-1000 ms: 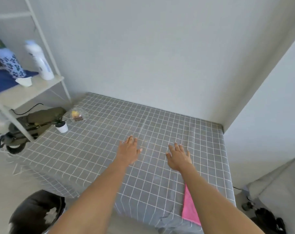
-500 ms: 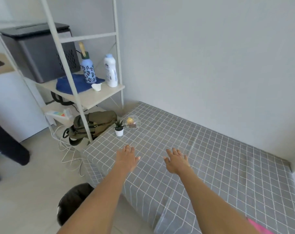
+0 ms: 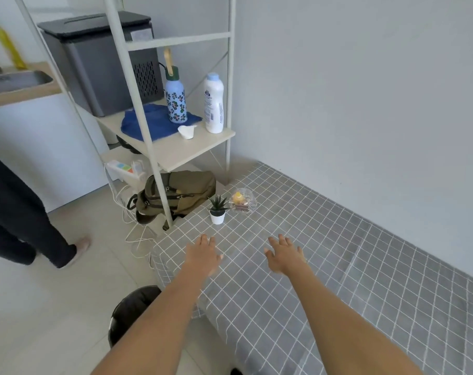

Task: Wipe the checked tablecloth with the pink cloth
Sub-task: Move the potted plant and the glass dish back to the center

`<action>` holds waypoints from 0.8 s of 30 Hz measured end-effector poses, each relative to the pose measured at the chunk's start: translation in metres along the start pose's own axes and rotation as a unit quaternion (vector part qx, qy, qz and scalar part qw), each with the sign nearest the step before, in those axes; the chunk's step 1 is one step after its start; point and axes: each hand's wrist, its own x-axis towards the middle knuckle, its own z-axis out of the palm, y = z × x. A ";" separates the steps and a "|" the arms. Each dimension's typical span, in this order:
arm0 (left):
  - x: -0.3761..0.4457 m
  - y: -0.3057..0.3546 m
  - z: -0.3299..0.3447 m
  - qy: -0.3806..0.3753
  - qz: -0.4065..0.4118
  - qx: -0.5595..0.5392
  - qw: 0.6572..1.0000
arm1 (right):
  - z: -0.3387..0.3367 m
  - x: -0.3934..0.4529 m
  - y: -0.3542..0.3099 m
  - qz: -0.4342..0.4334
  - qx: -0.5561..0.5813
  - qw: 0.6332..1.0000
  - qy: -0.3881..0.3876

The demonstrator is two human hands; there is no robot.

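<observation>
A grey checked tablecloth (image 3: 365, 266) with white grid lines covers the table, which runs along the wall to the right. My left hand (image 3: 204, 254) is stretched out flat over the cloth near the table's left end, fingers straight, holding nothing. My right hand (image 3: 284, 254) is held the same way a little to the right, palm down and empty. The pink cloth is out of view.
A small potted plant (image 3: 217, 211) and a clear plastic container (image 3: 243, 203) with yellow food stand at the table's far left corner. A white shelf rack (image 3: 170, 147) with bottles, a green backpack (image 3: 178, 192), a black bin (image 3: 129, 312) and a person's legs (image 3: 26, 226) are to the left.
The view has swung left: the shelf rack, sink counter and a person's legs have come into sight, and the pink cloth has left the frame. Both hands stay flat and empty.
</observation>
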 end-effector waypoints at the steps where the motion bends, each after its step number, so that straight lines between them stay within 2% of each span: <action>1: 0.009 0.001 -0.003 -0.003 -0.005 -0.005 1.000 | -0.003 0.011 0.001 -0.003 0.000 1.000 -0.001; 14: 0.092 -0.015 -0.001 -0.016 -0.061 -0.084 0.995 | -0.030 0.131 -0.009 -0.057 -0.039 0.998 -0.011; 18: 0.119 -0.019 0.003 -0.011 -0.074 -0.148 0.986 | -0.031 0.158 -0.014 -0.062 -0.011 0.998 0.020; 24: 0.146 -0.020 0.019 0.078 -0.073 -0.269 0.957 | -0.020 0.193 -0.022 -0.078 0.030 0.993 0.082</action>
